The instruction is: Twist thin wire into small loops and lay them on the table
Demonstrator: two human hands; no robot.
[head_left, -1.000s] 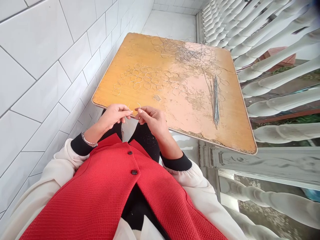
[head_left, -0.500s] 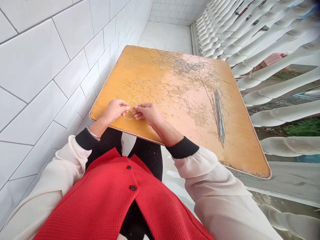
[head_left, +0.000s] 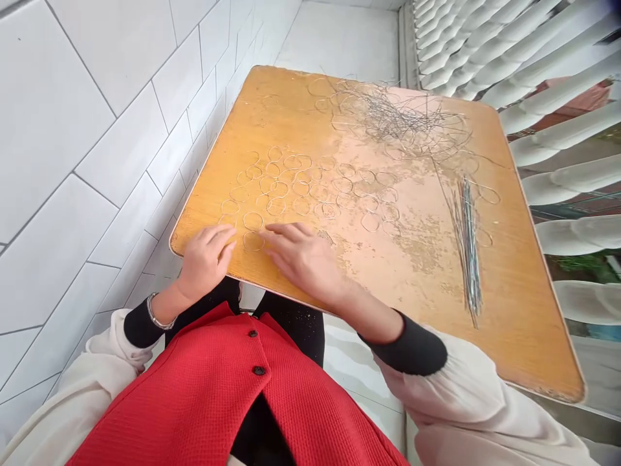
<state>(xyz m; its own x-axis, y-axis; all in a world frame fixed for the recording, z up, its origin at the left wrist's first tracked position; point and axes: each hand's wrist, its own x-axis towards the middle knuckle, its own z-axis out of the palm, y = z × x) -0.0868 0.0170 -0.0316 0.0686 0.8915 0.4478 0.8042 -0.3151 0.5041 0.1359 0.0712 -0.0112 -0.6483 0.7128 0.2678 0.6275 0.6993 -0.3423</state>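
A wire ring lies flat on the table near its front edge, between my two hands. Just to its left, my left hand rests with fingers apart and nothing in them. My right hand is on the other side, its fingers stretched out and the fingertips beside the ring; I cannot tell if they touch it. Another ring lies right behind the first, close to or touching it. Several more thin wire rings spread over the middle of the table.
A tangled heap of wire covers the far right of the table. Nearer on the right lies a bundle of straight wires. A white tiled wall runs along the left, and white balusters line the right side.
Both hands have let go of the small wire ring they were pinching, and it now lies on the table. The hands have moved apart and opened. The view has shifted slightly.
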